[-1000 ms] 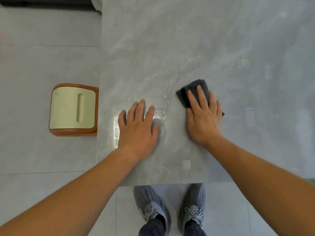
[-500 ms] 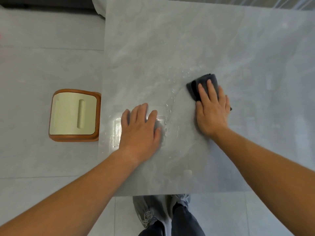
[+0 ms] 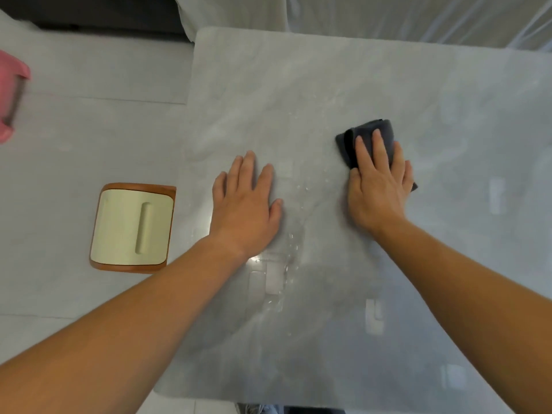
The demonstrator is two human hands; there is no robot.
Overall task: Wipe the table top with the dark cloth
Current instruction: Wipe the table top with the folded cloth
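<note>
A grey marble-look table top (image 3: 328, 85) fills most of the view. My right hand (image 3: 378, 189) lies flat on a folded dark cloth (image 3: 351, 141) and presses it onto the table right of centre; the cloth's far end and a corner at the right stick out from under my fingers. My left hand (image 3: 246, 204) rests palm down on the table, fingers spread, holding nothing. Water droplets (image 3: 294, 240) glisten on the surface between my hands and toward the near edge.
A cream stool with a brown wooden rim (image 3: 133, 228) stands on the tiled floor left of the table. A pink object (image 3: 9, 97) sits at the far left edge. White fabric (image 3: 358, 16) hangs behind the table's far edge.
My right hand has slid the cloth away from me and to the right across the table. My left hand stays flat on the table. The view has shifted forward.
</note>
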